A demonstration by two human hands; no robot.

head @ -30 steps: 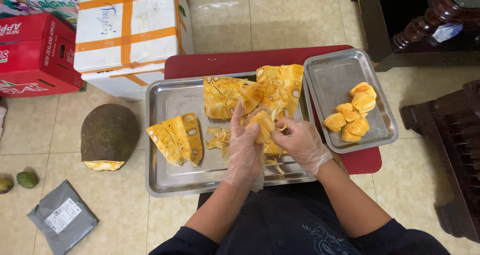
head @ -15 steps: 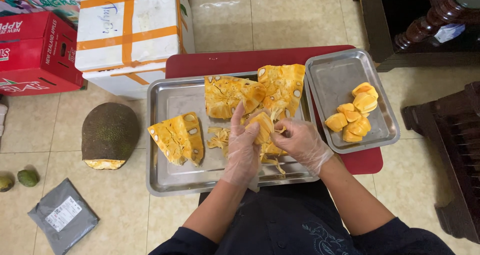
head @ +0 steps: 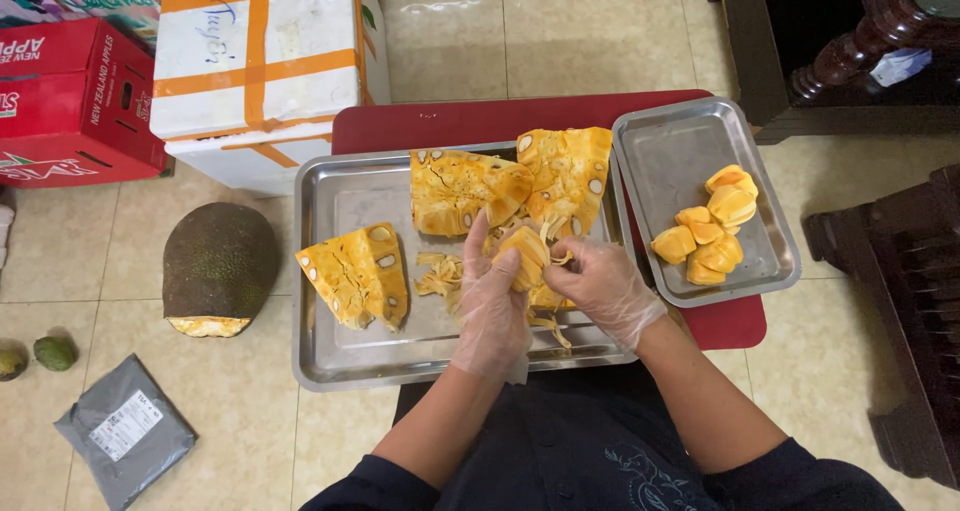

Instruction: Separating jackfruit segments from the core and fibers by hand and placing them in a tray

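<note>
Both my hands wear thin clear gloves over a large steel tray [head: 330,366]. My left hand [head: 488,301] grips a yellow jackfruit pod [head: 524,254] from the left. My right hand [head: 598,286] pinches the stringy fibres on that pod's right side. Two big jackfruit chunks lie at the tray's far side, one [head: 463,188] left and one [head: 566,172] right. A third chunk [head: 355,274] lies at the tray's left. Loose fibres [head: 439,273] sit beside my left hand. A smaller steel tray [head: 670,151] to the right holds several cleaned pods [head: 710,229].
Both trays rest on a dark red low table [head: 470,121]. On the tiled floor to the left lie a half jackfruit [head: 218,264], a grey parcel bag [head: 125,429] and two small green fruits [head: 54,352]. A taped white box [head: 258,61] and red carton [head: 70,101] stand behind. Dark wooden furniture [head: 900,271] stands right.
My hands stay on the same pod above the large tray; the fingers have shifted only slightly as they work at its fibres. Nothing else has moved.
</note>
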